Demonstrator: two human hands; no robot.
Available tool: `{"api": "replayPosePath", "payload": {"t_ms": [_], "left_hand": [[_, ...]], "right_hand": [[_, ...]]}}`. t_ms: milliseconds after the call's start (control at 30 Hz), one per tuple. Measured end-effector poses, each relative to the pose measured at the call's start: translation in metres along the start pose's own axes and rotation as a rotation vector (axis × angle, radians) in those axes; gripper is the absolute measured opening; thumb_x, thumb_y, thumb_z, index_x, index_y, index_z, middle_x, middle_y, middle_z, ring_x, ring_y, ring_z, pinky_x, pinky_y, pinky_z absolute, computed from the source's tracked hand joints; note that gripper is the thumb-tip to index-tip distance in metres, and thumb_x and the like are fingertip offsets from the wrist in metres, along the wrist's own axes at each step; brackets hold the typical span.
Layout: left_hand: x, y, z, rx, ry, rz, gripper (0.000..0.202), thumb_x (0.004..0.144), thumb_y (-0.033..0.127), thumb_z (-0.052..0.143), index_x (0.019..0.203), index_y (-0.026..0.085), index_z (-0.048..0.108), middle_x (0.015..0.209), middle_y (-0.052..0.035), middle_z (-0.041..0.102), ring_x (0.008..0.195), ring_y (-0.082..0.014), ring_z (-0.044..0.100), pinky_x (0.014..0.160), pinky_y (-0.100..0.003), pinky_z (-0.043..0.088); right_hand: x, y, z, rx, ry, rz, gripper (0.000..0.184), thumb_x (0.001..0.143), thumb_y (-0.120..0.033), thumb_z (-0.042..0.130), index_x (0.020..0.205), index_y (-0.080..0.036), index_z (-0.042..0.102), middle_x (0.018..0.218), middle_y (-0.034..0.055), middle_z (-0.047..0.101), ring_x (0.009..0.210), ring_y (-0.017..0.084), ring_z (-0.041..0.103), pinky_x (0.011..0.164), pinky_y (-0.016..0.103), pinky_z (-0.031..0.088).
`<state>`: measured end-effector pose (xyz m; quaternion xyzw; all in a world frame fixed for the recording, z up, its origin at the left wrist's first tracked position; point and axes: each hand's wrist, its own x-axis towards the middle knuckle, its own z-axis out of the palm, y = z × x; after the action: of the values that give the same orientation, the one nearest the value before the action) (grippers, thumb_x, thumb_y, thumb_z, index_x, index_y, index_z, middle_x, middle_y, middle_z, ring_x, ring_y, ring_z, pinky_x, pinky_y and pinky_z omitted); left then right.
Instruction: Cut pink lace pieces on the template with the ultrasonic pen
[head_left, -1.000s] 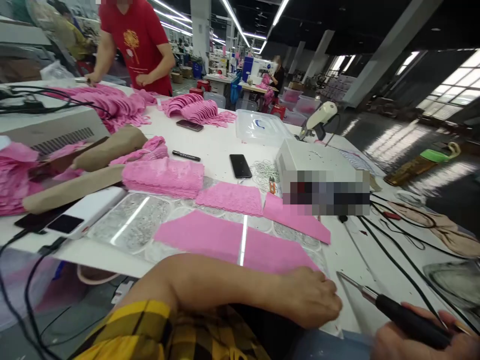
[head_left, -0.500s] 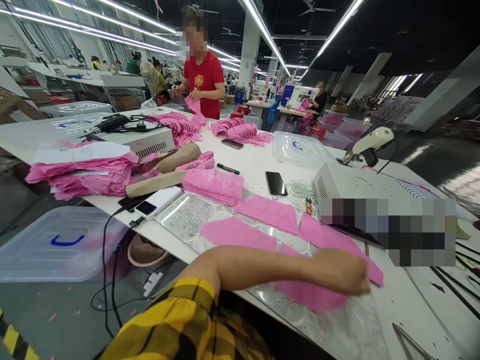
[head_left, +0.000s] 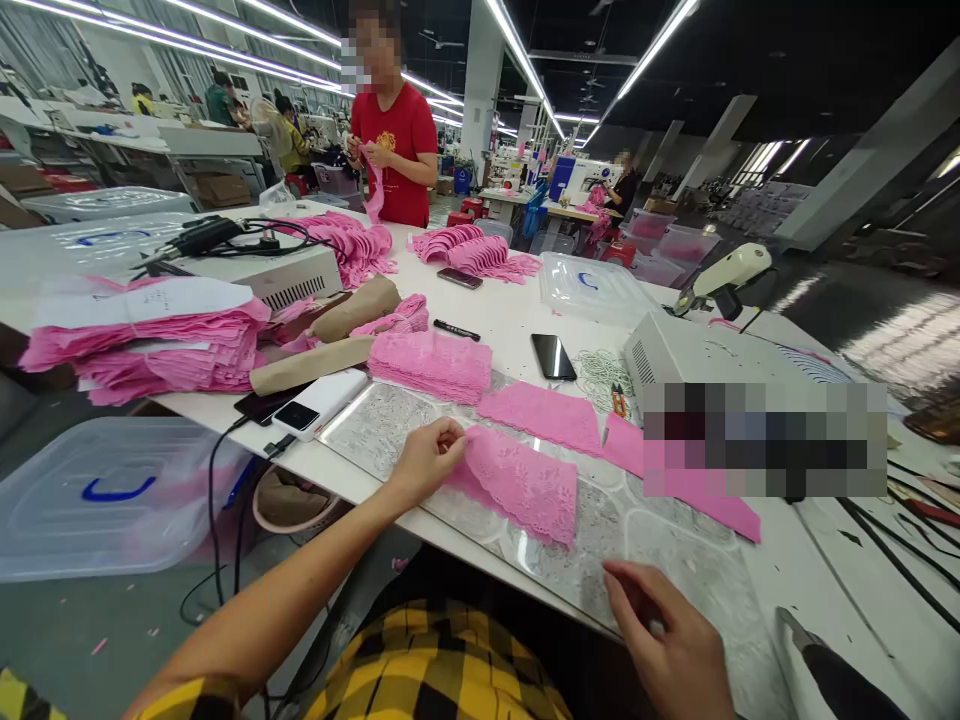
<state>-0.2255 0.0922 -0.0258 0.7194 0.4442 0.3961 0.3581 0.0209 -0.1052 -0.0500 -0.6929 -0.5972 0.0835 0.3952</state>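
My left hand point(head_left: 426, 460) pinches the left edge of a pink lace piece point(head_left: 525, 485) that lies folded on a clear patterned sheet point(head_left: 592, 560) over the white table point(head_left: 510, 330). My right hand point(head_left: 667, 640) rests on that sheet near the table's front edge, fingers loosely curled and holding nothing. More pink lace pieces point(head_left: 544, 413) lie flat just beyond, and a stack of them point(head_left: 431, 365) sits to the left. A black-handled tool point(head_left: 832, 670) lies at the lower right, apart from my right hand.
A power bank point(head_left: 319, 405), a phone point(head_left: 553, 356), a marker point(head_left: 457, 330), a white box unit point(head_left: 712, 360) and cables crowd the table. Pink lace bundles point(head_left: 150, 345) sit left. A clear bin point(head_left: 97, 495) stands below. A person in red point(head_left: 394, 140) handles lace at the far end.
My left hand drew back from the right side and took hold of a lace piece, folding it over. My right hand came into view on the sheet, without the tool it held earlier.
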Motion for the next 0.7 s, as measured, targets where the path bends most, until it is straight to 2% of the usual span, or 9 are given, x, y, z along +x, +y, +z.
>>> {"api": "replayPosePath", "payload": {"t_ms": [67, 167, 233, 367, 600, 700], "left_hand": [[-0.011, -0.010, -0.008, 0.040, 0.034, -0.014, 0.010, 0.081, 0.020, 0.053, 0.073, 0.017, 0.059, 0.065, 0.0019, 0.062, 0.060, -0.0115, 0.055, 0.058, -0.022, 0.042], [-0.018, -0.018, -0.015, 0.104, 0.061, -0.023, 0.009, 0.079, 0.016, 0.055, 0.073, 0.018, 0.061, 0.071, 0.0012, 0.067, 0.067, -0.0137, 0.059, 0.067, -0.024, 0.046], [-0.017, -0.020, -0.018, 0.142, 0.076, -0.020, 0.008, 0.079, 0.015, 0.056, 0.074, 0.019, 0.062, 0.081, -0.0005, 0.070, 0.078, -0.0162, 0.063, 0.075, -0.028, 0.048], [-0.011, -0.023, -0.022, 0.193, 0.080, 0.021, 0.007, 0.080, 0.014, 0.060, 0.076, 0.020, 0.061, 0.099, -0.0034, 0.072, 0.098, -0.0200, 0.064, 0.092, -0.035, 0.048], [-0.014, -0.038, -0.028, 0.299, 0.038, 0.075, 0.007, 0.081, 0.014, 0.061, 0.075, 0.019, 0.062, 0.107, -0.0070, 0.069, 0.106, -0.0242, 0.063, 0.098, -0.045, 0.046], [-0.020, -0.042, -0.034, 0.347, 0.011, 0.110, 0.006, 0.081, 0.013, 0.061, 0.083, 0.018, 0.064, 0.112, -0.0093, 0.068, 0.111, -0.0262, 0.061, 0.100, -0.048, 0.046]], "right_hand": [[0.023, -0.009, 0.013, 0.017, -0.037, -0.096, 0.027, 0.088, -0.045, 0.057, 0.087, -0.021, 0.070, 0.073, 0.0026, 0.067, 0.055, 0.012, 0.059, 0.053, 0.023, 0.052], [0.040, -0.014, 0.029, -0.034, -0.088, -0.187, 0.026, 0.089, -0.044, 0.057, 0.095, -0.022, 0.069, 0.083, 0.0039, 0.068, 0.059, 0.012, 0.060, 0.056, 0.024, 0.053], [0.042, -0.009, 0.035, -0.086, -0.120, -0.245, 0.025, 0.088, -0.043, 0.058, 0.098, -0.023, 0.070, 0.089, 0.0043, 0.069, 0.066, 0.013, 0.064, 0.060, 0.024, 0.055], [0.044, 0.001, 0.039, -0.140, -0.121, -0.287, 0.025, 0.092, -0.040, 0.051, 0.089, -0.023, 0.070, 0.089, 0.0048, 0.070, 0.074, 0.015, 0.068, 0.064, 0.024, 0.056], [0.052, -0.011, 0.042, -0.133, -0.098, -0.377, 0.024, 0.094, -0.038, 0.051, 0.088, -0.023, 0.069, 0.086, 0.0043, 0.069, 0.071, 0.013, 0.067, 0.061, 0.023, 0.055], [0.051, -0.016, 0.043, -0.147, -0.106, -0.420, 0.024, 0.094, -0.038, 0.050, 0.088, -0.024, 0.069, 0.086, 0.0043, 0.068, 0.073, 0.014, 0.068, 0.062, 0.024, 0.057]]}}
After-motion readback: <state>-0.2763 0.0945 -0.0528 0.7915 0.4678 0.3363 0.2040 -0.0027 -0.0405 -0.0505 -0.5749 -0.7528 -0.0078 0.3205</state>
